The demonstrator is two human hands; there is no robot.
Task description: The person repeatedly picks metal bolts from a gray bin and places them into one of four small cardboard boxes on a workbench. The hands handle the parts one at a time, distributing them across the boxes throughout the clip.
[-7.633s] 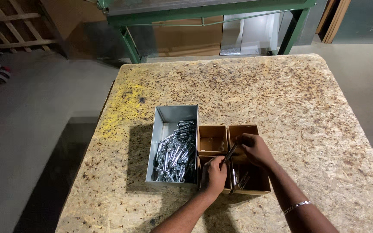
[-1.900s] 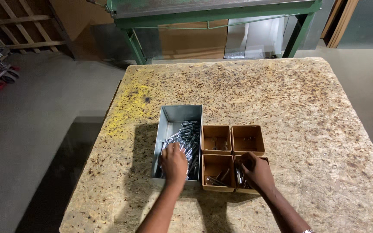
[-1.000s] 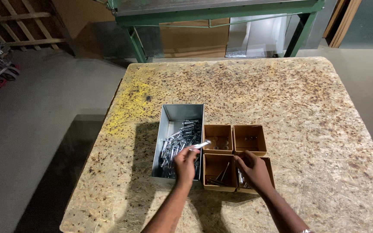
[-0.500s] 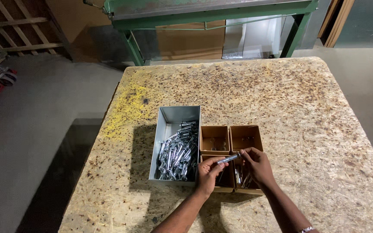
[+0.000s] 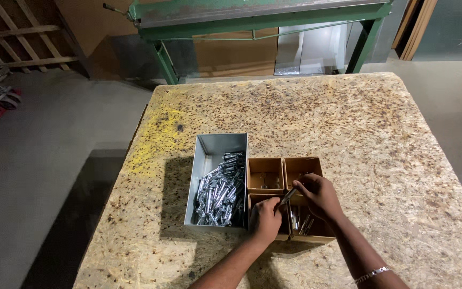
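Meanwhile, the left hand [image 5: 266, 218] and right hand [image 5: 318, 195], each pinching an end of the metal bolt [image 5: 289, 195], had lowered it nearer the brown boxes [image 5: 266, 174] than half a second before.

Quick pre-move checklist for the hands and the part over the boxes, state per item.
1. Slim shiny metal part held by both hands: ok; left hand and right hand each grip an end.
2. Part is over the four small brown cardboard boxes: ok.
3. Grey metal tray holds more parts: ok.
4. Near-right box has room: cannot tell, the hands cover it.
5. Chipboard table flat under the boxes: ok.
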